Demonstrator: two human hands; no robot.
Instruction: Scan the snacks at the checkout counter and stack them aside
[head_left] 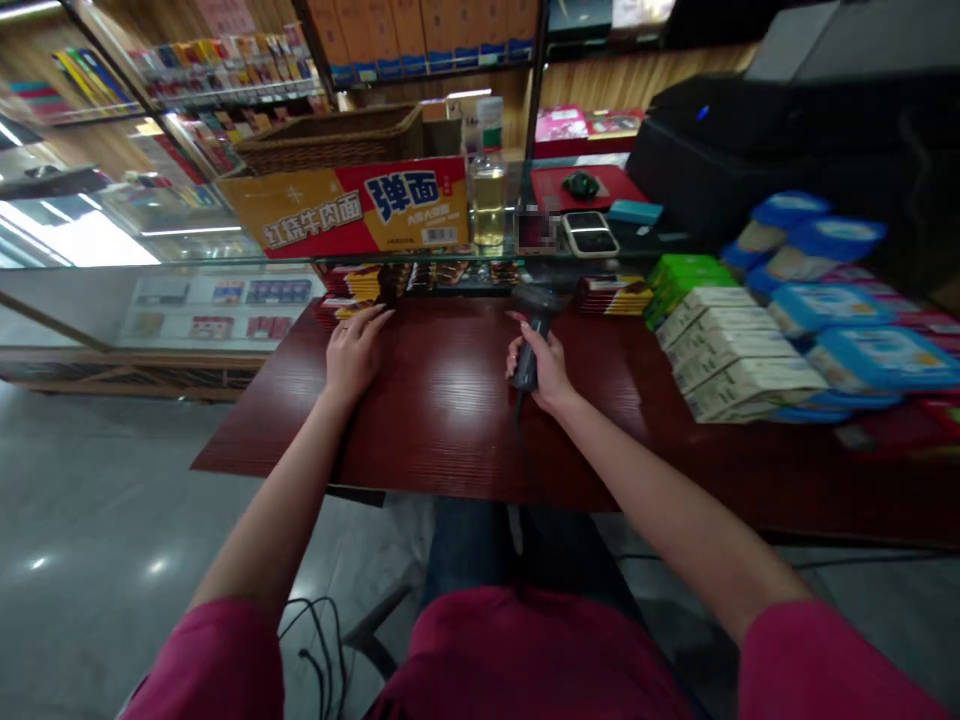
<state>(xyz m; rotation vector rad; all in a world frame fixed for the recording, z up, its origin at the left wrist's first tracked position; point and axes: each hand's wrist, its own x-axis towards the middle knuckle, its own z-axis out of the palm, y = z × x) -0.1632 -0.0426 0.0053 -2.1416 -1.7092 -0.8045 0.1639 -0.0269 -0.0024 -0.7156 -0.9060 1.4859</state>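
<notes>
My right hand (547, 365) is wrapped round the handle of a black barcode scanner (527, 366), held above the dark red wooden counter (442, 420). The scanner's head points away from me and its cord hangs down toward the counter's front edge. Over to the left, my left hand (352, 350) lies with its fingers stretched out, at the near side of a stack of red and yellow packets (352, 288). Its fingertips reach the packets; whether they touch is hard to tell. Another stack of similar packets (615, 296) lies beyond the scanner on the right.
White boxes (739, 355), green packs (686, 280) and blue-lidded tubs (885, 360) are piled on the right. On the glass shelf behind stand a noodle carton (352, 210), a bottle (489, 190), a phone-like device (590, 235) and a mouse (581, 184). Cables (322, 650) lie on the floor.
</notes>
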